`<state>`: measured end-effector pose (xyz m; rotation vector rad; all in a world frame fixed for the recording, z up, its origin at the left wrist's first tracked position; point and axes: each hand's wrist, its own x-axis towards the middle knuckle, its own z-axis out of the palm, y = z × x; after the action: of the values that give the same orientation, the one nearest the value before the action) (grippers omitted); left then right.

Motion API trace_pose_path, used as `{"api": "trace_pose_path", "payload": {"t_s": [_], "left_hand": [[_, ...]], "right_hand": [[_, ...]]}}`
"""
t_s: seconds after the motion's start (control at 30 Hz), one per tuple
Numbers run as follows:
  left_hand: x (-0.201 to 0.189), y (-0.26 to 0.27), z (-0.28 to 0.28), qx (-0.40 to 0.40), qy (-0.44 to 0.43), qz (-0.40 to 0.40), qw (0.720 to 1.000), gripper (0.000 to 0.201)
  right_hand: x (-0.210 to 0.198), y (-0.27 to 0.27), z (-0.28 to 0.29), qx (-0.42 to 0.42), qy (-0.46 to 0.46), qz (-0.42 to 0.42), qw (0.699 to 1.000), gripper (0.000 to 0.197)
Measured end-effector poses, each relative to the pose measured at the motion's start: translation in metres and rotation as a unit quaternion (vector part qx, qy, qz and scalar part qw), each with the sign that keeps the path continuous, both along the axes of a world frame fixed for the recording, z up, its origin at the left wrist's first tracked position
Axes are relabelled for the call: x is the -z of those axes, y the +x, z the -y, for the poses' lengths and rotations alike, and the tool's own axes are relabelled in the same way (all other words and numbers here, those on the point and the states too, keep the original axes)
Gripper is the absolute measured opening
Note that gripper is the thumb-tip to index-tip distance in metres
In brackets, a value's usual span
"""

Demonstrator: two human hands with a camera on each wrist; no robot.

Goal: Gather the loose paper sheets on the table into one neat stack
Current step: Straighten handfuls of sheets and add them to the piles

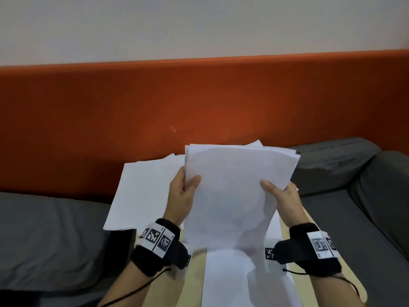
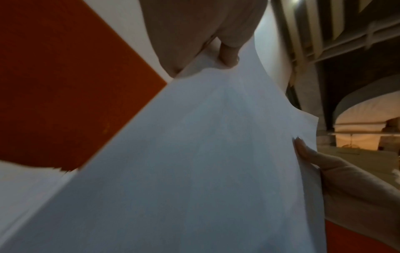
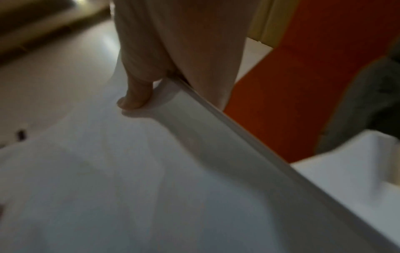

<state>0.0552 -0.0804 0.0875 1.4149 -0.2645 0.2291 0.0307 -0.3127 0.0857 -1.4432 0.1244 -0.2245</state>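
Observation:
A bundle of white paper sheets (image 1: 232,196) stands lifted and tilted above the table, its lower edge sagging. My left hand (image 1: 183,193) grips its left edge, thumb on the front. My right hand (image 1: 281,196) grips the right edge the same way. The top edges of the sheets are fanned and uneven. More loose white sheets (image 1: 141,196) lie flat on the table behind and to the left, and another sheet (image 1: 230,282) lies under the bundle. In the left wrist view the bundle (image 2: 194,171) fills the frame; in the right wrist view my thumb presses on the bundle (image 3: 194,137).
The small light wooden table (image 1: 193,282) stands between grey sofa cushions (image 1: 51,235) on the left and grey cushions (image 1: 354,196) on the right. An orange backrest (image 1: 155,103) runs behind. Some loose sheets overhang the table's left edge.

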Motion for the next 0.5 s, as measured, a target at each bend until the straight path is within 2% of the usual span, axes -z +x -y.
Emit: {"api": "trace_pose_path", "payload": {"t_s": [0.17,0.33,0.5], "left_hand": [[-0.029,0.002,-0.003,-0.019,-0.015,0.078,0.997,0.013],[-0.025,0.002,-0.005,-0.058,0.021,0.079,0.995,0.008],[-0.028,0.002,-0.007,-0.083,0.027,0.078,0.993,0.016]], "right_hand": [[-0.029,-0.004,-0.002,0.000,-0.050,0.074,0.996,0.016],[-0.034,-0.009,-0.006,-0.034,-0.075,0.099,0.992,0.013],[-0.044,-0.008,-0.012,-0.041,-0.073,0.075,0.994,0.031]]}}
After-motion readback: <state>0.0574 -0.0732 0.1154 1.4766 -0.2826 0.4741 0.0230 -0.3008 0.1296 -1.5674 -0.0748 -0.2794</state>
